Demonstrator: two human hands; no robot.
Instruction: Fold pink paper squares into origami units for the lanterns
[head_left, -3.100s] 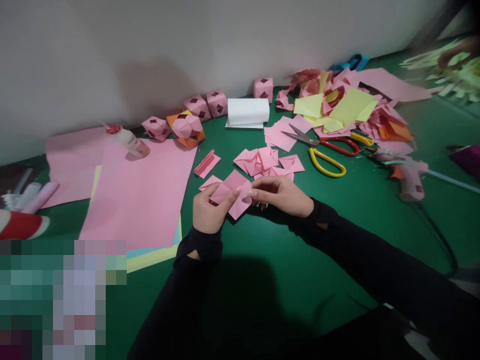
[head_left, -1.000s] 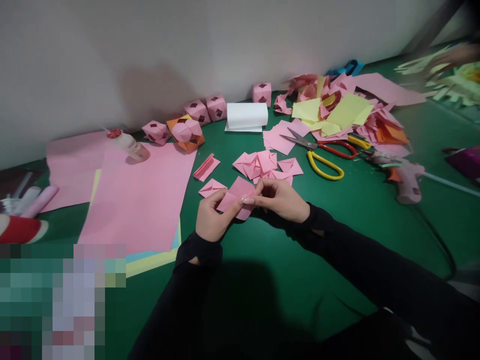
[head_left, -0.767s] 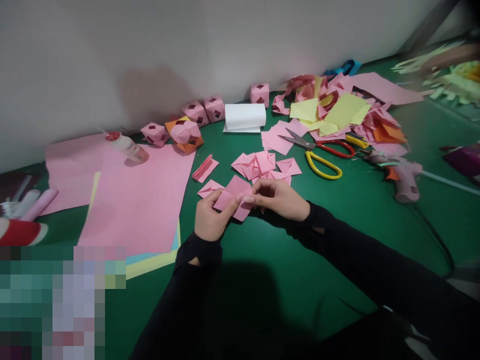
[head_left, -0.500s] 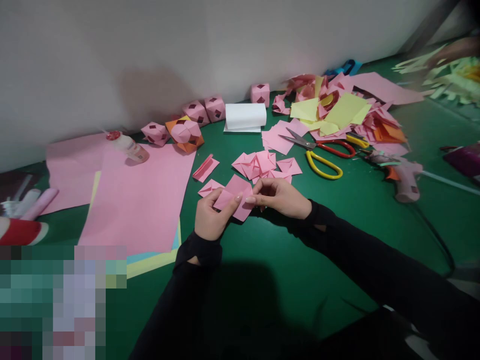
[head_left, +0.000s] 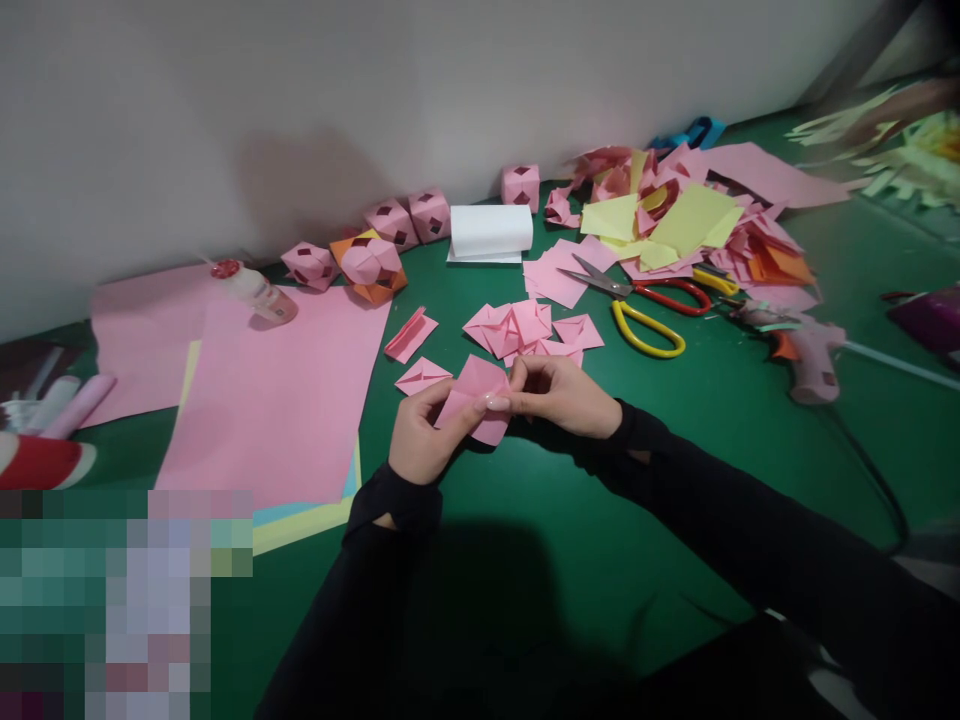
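Both hands grip one small pink paper (head_left: 480, 376), held above the near part of the green table (head_left: 712, 400). The left hand (head_left: 420, 435) clamps its left side between thumb and fingers; the right hand (head_left: 566, 397) pinches its right edge, the two thumb tips meeting near the middle. Creases divide the paper, and folding appears to be partly complete; the exact stage cannot be read behind the fingers. Just beyond the left hand lies a folded piece (head_left: 424, 375), with a folded strip (head_left: 411, 335) behind it. A group of folded pieces (head_left: 514, 328) lies beyond the paper; these appear to be finished units, not joined into a box. Farther back, flat pink squares (head_left: 553, 275) lie partly under the scissors (head_left: 622, 290) and appear to be unfolded stock. The glue gun (head_left: 816, 360) rests at right, apart from both hands. Along the wall (head_left: 420, 80) stand pink paper boxes (head_left: 520, 188) with diamond openings and one pink-and-orange ball (head_left: 370, 268); these appear fully assembled.
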